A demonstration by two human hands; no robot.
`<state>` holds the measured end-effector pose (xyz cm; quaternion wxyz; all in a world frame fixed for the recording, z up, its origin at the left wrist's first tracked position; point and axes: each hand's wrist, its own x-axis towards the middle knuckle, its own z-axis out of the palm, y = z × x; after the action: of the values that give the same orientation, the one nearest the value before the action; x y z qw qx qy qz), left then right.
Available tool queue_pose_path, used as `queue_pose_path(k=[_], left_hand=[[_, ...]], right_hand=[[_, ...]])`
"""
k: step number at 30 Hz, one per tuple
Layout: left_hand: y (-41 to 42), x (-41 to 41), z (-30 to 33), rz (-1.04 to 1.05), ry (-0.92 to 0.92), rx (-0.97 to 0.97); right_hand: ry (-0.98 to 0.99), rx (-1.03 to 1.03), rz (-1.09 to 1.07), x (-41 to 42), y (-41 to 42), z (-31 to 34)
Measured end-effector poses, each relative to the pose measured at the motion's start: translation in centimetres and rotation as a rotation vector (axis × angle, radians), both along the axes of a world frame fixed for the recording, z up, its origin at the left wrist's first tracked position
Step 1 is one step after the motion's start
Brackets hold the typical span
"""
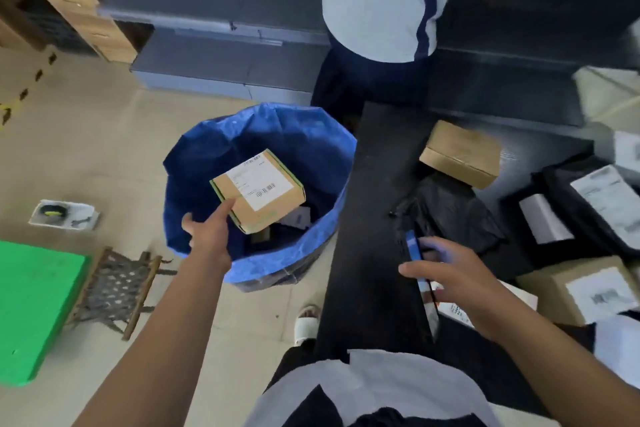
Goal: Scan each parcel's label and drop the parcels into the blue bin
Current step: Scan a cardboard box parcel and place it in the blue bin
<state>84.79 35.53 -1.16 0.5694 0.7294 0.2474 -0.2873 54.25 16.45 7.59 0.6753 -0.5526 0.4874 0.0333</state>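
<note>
Presently: left hand over blue bin, fingers extended against underside of cardboard parcel, label up, above bin mouth. Right hand grips scanner over black counter. Parcel judged light, rigid; hold by edges.

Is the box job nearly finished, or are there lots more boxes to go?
Not finished. A few dark parcels already lie at the bottom of the blue bin. Right now the left hand has the cardboard box over the bin's opening, while the right hand holds the scanner. Left to do: the brown box, black bags and another labelled box waiting on the counter.
</note>
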Motion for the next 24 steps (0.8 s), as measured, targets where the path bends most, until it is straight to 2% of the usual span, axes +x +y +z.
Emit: queue_pose_path(k=[1, 3, 7, 10, 12, 15, 19, 24], left_hand=[[-1.1, 0.0, 0.0, -0.042, -0.108, 0.039], [-3.8, -1.1, -0.6, -0.218, -0.207, -0.017], [-10.8, -5.3, -1.7, -0.753, -0.026, -0.147], [-16.1, -8.5, -0.8, -0.977, -0.075, -0.177], [-19.3, -10.1, -0.1, -1.151, -0.217, -0.108], [-23.9, -11.7, 0.4, -1.439, -0.554, 0.070], [-29.3, -14.1, 1.1, -1.661, -0.968, 0.256], [-34.4, -19.7, 1.1, -1.893, -1.200, 0.519]], right_hand=[[0.012, -0.011, -0.037, 0.0, 0.3, 0.1], [0.033, -0.032, -0.101, -0.1, 1.0, 0.7], [0.035, -0.091, -0.225, -1.7, 1.6, 2.2], [0.029, -0.143, -0.316, -4.3, 1.4, 3.2], [0.034, -0.141, -0.397, -6.2, 1.1, 3.6], [0.028, -0.114, -0.480, -9.0, 0.3, 3.6], [0.001, -0.063, -0.493, -11.6, -1.8, 2.9], [0.019, -0.039, -0.482, -14.8, -5.5, 1.5]])
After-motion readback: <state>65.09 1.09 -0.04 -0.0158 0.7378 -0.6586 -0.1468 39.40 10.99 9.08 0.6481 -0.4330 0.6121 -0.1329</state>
